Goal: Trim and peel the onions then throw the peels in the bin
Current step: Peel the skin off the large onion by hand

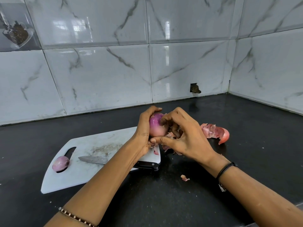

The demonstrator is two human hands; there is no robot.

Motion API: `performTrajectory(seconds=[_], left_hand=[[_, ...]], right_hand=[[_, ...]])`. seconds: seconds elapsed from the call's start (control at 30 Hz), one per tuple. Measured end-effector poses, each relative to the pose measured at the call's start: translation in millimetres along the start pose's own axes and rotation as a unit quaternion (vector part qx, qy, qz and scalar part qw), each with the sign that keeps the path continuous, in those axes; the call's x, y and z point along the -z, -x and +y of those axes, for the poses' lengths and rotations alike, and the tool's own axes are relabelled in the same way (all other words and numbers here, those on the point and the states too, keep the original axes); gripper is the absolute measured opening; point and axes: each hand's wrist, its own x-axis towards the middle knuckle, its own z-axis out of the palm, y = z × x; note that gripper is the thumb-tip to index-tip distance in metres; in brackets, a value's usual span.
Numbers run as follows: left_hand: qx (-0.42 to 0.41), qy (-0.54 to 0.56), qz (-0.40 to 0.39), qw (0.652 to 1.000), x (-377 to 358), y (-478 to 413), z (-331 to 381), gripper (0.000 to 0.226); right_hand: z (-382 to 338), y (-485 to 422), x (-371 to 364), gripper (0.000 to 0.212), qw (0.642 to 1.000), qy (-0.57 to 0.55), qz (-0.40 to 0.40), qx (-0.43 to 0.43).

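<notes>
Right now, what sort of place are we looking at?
Probably a home kitchen: dark counter backed by marble-look wall tiles, a board with a knife on it, the left hand and right hand gripping an onion, peels beside them.

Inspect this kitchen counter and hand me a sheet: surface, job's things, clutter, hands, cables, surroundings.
Surface: black speckled stone counter with a white plastic cutting board lying on it.
Job's things: round glossy purple onion held above the board's far end; paler purple onion at the board's handle slot; steel knife with black handle flat on the board. No bin in view.
Clutter: pink papery onion peels heaped right of the hands; one loose scrap nearer the person.
Hands: left hand grips the round onion; right hand has thumb and fingertips on it.
Cables: nothing seen.
Surroundings: white marble-patterned wall tiles, one with a broken hole.
</notes>
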Motion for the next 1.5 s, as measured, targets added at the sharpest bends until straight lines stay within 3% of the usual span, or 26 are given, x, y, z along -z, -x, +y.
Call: performTrajectory(seconds=[0.23, 0.57, 0.83, 1.07, 1.33, 1.5], left_hand=[[0.008, -0.019, -0.004, 1.000, -1.5, -0.7, -0.9, 0.040], [-0.020, 0.009, -0.007, 1.000, -2.9, -0.1, 1.9, 0.034], [-0.007, 0.029, -0.012, 0.999, -3.8, -0.3, -0.2, 0.048], [0.005, 0.019, -0.013, 1.000, -4.6, -3.8, -1.4, 0.045], [-0.030, 0.032, 0.027, 0.999, -2.0, -5.8, -1.1, 0.037], [-0.020, 0.047, 0.017, 0.999, 1.1, -7.2, -4.1, 0.039]], right_hand=[[-1.5, 1.1, -2.3, 0.033, 1.000, -0.020, -0.012, -0.017], [-0.6, 0.0, -2.4, 0.051, 1.000, 0.008, 0.000, -0.010], [2.2, 0.5, -3.0, 0.044, 1.000, -0.007, 0.010, -0.002], [0.2, 1.9, -4.0, 0.033, 1.000, 0.000, -0.015, -0.011], [-0.9, -0.4, -1.7, 0.046, 0.999, 0.019, 0.015, -0.035], [-1.8, -1.3, -1.2, 0.034, 0.998, -0.027, 0.025, -0.048]])
